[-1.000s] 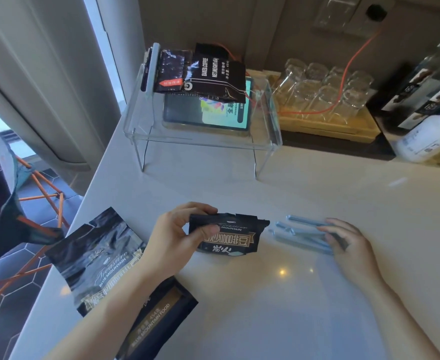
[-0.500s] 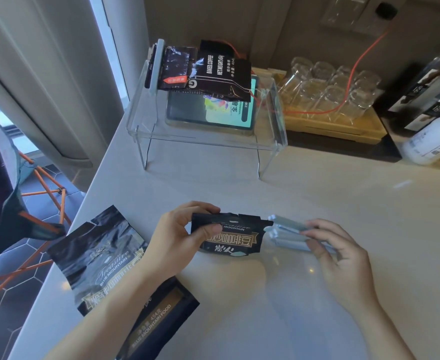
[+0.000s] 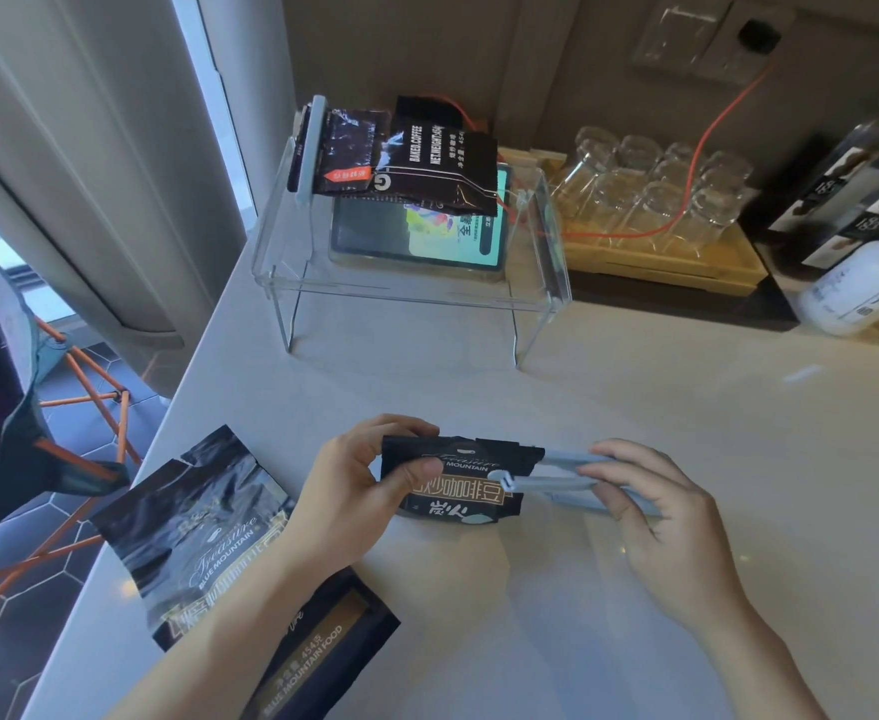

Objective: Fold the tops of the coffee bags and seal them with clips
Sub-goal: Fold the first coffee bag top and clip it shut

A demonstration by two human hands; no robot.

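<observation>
On the pale tabletop (image 3: 609, 407), near its front edge, I see my left hand (image 3: 354, 491) gripping a small folded coffee bag (image 3: 458, 480), thumb pressed on its printed face and fingers curled behind its left end. My right hand (image 3: 655, 517) pinches a pale blue clip (image 3: 551, 478) between thumb and fingers; the clip's open tip reaches the bag's right edge, one arm lying over the front of the fold, the other behind or above it; I cannot tell whether it is snapped closed.

Left of my forearm lies a larger black coffee bag (image 3: 188, 532), flat and crinkled, its top ragged and open. A third dark bag (image 3: 323, 652) lies partly under my left forearm, near the tabletop's front edge.

Farther back stands a clear acrylic stand (image 3: 411, 298). On its top shelf rests a tablet (image 3: 416, 236) with a lit screen, and across the tablet lie two dark coffee bags (image 3: 406, 158), overlapping; the left one carries a pale clip (image 3: 310, 148) along its end. An orange cable (image 3: 687, 174) runs from the stand toward a wall socket. Right of the stand, a wooden tray (image 3: 666, 262) holds a cluster of clear glasses (image 3: 655, 189), packed close together. At the far right stand bottles (image 3: 863, 231), only partly in view
</observation>
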